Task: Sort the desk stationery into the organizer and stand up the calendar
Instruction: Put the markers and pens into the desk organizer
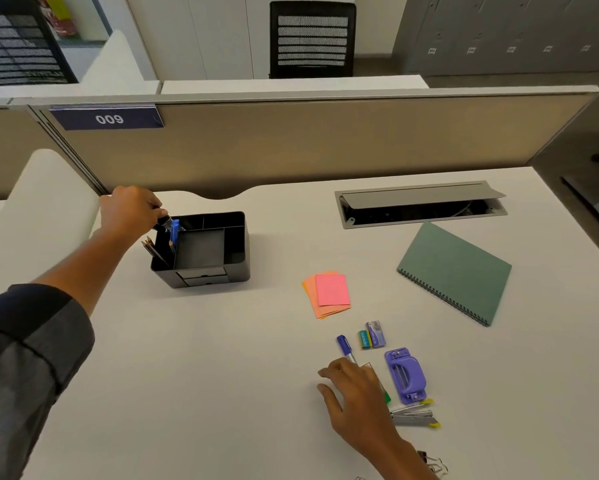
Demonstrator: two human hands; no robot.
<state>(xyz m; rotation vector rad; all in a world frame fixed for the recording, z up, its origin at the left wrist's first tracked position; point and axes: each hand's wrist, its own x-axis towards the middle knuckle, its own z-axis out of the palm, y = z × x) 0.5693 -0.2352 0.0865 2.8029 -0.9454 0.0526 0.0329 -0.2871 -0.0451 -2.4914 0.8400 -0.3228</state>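
organizer (201,249): matt black plastic, just beside the left hand (130,211)
hole punch (406,375): smooth purple plastic, right of the right hand (355,389)
stapler (415,415): bare grey metal
sticky notes (327,293): matt paper
desk (221,375): smooth, matt white

My sleeve (24,348) is dark grey check. The organizer (218,258) is black on the white table (187,375). The sticky notes (327,294) are pink over orange, the calendar (455,271) dull green, the hole punch (406,375) purple, and the marker (343,345) blue-capped.
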